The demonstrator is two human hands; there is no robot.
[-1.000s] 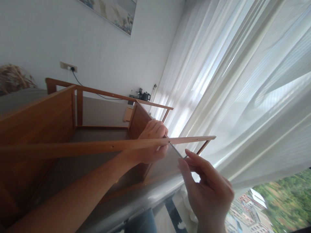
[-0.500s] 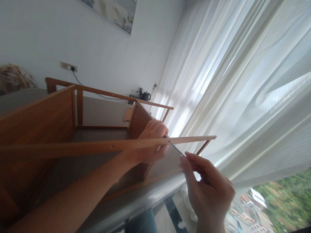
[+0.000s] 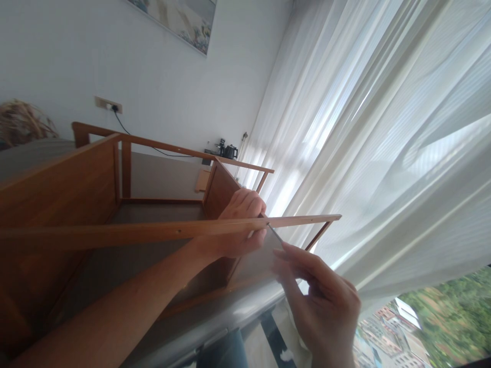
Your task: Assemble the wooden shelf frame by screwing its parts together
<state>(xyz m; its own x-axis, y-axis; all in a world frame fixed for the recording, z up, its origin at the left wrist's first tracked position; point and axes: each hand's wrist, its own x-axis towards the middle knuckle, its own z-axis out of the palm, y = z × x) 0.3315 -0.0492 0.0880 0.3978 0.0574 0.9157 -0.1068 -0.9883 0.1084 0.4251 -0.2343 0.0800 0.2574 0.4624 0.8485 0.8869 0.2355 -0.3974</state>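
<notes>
A brown wooden furniture frame (image 3: 95,194) lies on its side across the view, with a long thin rail (image 3: 153,231) in front. My left hand (image 3: 240,225) is wrapped round that rail, fingers over the top and thumb below. A thin metal hex key (image 3: 274,233) sticks out from the rail just right of my left hand. My right hand (image 3: 318,296) pinches the lower end of this key between thumb and fingers.
White sheer curtains (image 3: 383,133) hang across the right. A white wall (image 3: 115,66) carries a picture (image 3: 180,20) and a socket with a black cable (image 3: 109,106). A black kettle (image 3: 229,152) stands far behind. Buildings and trees (image 3: 433,317) show outside.
My right hand has slid up along the key toward the rail, turning a little. My left hand and the frame have stayed still.
</notes>
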